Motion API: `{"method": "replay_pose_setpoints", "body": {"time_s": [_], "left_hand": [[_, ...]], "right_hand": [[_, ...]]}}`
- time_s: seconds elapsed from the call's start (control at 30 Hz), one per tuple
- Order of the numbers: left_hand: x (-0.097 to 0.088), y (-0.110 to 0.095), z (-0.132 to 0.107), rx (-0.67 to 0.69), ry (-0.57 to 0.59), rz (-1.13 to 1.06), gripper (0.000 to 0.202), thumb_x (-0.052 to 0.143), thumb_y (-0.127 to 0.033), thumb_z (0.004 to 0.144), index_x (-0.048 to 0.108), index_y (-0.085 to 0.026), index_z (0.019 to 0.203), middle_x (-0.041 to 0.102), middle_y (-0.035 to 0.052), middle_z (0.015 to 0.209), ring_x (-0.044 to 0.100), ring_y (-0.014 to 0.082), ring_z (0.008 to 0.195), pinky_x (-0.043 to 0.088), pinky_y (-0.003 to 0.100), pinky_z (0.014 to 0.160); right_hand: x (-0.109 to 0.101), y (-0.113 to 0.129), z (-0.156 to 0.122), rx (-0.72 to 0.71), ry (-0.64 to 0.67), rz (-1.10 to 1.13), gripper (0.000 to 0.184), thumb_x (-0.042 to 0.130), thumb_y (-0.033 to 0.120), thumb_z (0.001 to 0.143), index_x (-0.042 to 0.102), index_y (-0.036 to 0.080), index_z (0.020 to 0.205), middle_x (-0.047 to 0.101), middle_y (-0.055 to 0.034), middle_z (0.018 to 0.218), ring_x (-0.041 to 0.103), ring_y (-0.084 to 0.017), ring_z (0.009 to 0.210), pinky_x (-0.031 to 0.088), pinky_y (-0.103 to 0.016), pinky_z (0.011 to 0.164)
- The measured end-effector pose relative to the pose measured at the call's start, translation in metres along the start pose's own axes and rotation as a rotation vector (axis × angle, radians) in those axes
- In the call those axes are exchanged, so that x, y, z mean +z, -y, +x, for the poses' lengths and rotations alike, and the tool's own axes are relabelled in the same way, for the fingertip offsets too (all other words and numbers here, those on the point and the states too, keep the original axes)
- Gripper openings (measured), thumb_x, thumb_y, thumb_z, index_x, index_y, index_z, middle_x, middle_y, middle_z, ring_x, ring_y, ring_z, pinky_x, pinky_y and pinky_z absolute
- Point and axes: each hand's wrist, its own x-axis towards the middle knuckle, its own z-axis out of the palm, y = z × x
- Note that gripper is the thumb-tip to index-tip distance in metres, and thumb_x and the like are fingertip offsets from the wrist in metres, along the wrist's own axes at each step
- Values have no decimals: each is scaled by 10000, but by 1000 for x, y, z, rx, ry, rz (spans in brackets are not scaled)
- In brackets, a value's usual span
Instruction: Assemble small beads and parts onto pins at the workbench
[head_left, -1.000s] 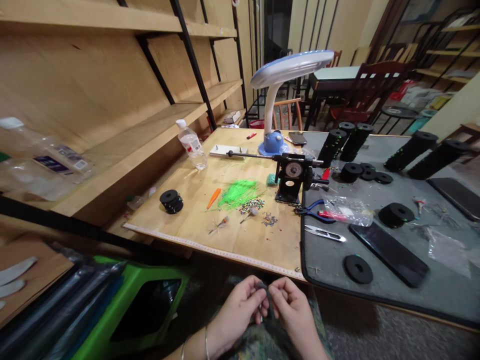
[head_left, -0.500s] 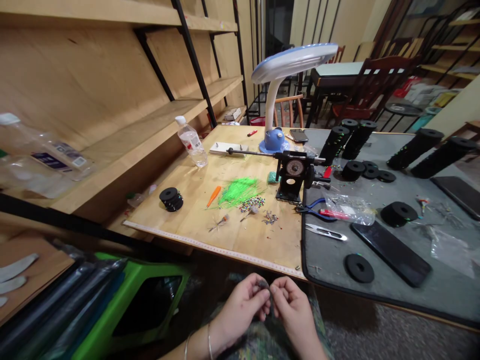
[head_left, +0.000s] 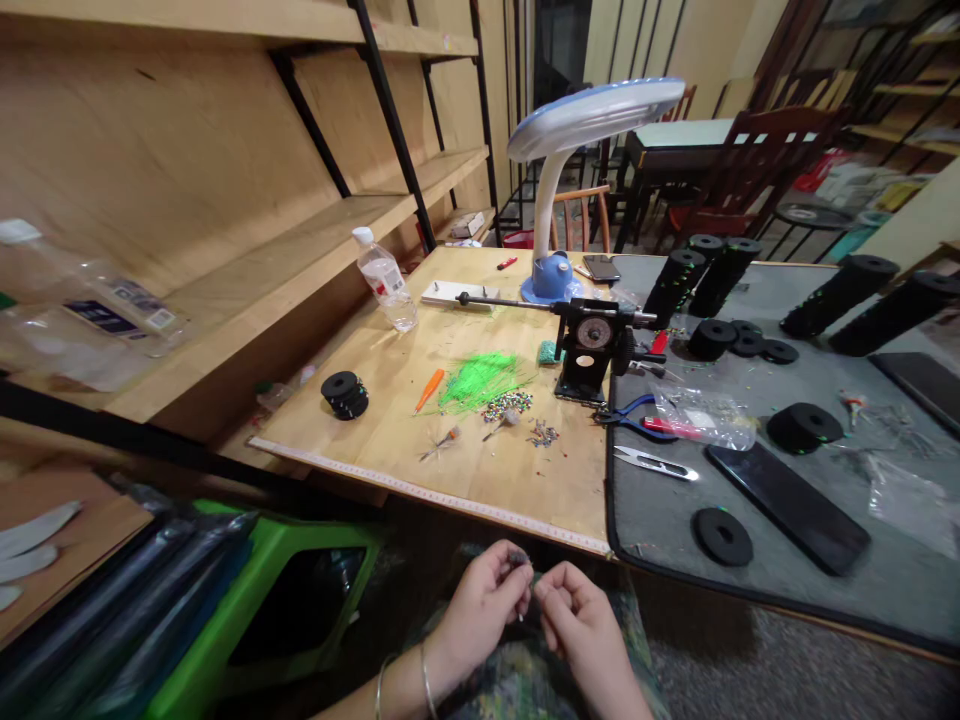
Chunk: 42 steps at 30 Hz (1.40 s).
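Over my lap, just off the table's front edge, both hands are pinched close together. My left hand (head_left: pixel 491 600) is closed around something small and dark; its kind is too small to make out. Thumb and fingertips of my right hand (head_left: pixel 574 610) press together beside it, and whatever they hold is hidden. Nearest on the wooden table (head_left: pixel 480 500) are a small pile of tiny metal pieces (head_left: pixel 543 433), multicoloured beads (head_left: pixel 507 405) and a heap of bright green strands (head_left: pixel 484 382). An orange-handled tool (head_left: pixel 430 391) lies left of the strands.
A hand-cranked winder (head_left: pixel 589 345) stands mid-table before a desk lamp (head_left: pixel 551 275). On the grey mat (head_left: pixel 652 520) lie thread snips (head_left: pixel 656 463), blue pliers (head_left: pixel 637 415), a phone (head_left: pixel 787 508) and black foam spools (head_left: pixel 721 536). A water bottle (head_left: pixel 386 280) stands left.
Both hands have shifted slightly, with a little more space between the fingertips. The view has moved a little; things on the table stay in place.
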Motion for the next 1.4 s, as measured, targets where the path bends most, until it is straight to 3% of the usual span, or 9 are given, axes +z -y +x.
{"method": "replay_pose_setpoints", "body": {"time_s": [0.5,1.1,1.4], "left_hand": [[-1,5,0,194,-42,130,164,543,-320,833,489,-171,790,464,-45,639,457,107,578,394,228,552],[-3,3,-2,264,-82,273,126,505,-286,851,498,-177,788,474,-25,667,467,127,619,402,232,587],[-5,-1,-8,363,-81,491,107,488,-267,872,516,-184,811,526,-14,668,481,131,613,374,225,583]], "right_hand": [[1,1,1,31,2,12,420,640,576,694,465,202,619,360,119,362,237,-48,349,152,-193,403],[0,-6,2,43,10,54,377,642,525,711,452,209,630,317,140,360,208,-43,339,128,-193,391],[1,-2,2,24,-13,18,435,627,595,713,457,204,629,359,122,363,220,-49,358,161,-195,404]]}}
